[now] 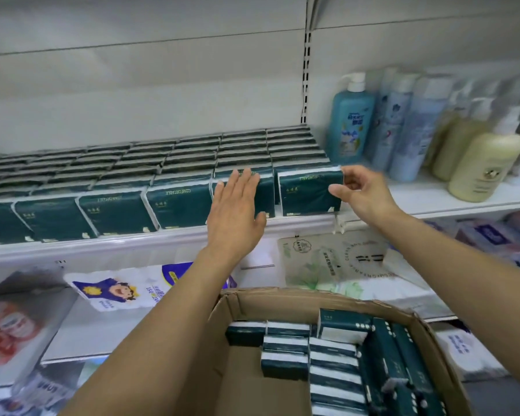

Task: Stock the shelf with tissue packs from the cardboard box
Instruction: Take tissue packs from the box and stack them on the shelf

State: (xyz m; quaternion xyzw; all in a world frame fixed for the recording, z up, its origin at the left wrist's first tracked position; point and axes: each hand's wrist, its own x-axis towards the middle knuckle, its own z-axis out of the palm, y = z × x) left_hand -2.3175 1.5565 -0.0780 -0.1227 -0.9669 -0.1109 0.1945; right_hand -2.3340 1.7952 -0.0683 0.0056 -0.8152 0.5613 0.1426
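Rows of dark green tissue packs (180,202) stand on edge along the white shelf (132,244), several rows deep. My left hand (237,208) lies flat with straight fingers against the front of the second pack from the right. My right hand (360,190) pinches the right edge of the rightmost front pack (308,193) between thumb and fingertips. Below, at the bottom right, the open cardboard box (222,313) holds several more green and white tissue packs (333,367), packed along its right side.
Pump bottles and blue bottles (351,118) stand on the same shelf just right of the tissue packs. A slotted upright (306,70) runs up the back panel. Lower shelves hold bagged paper goods (114,289) and a white-green bag (336,259).
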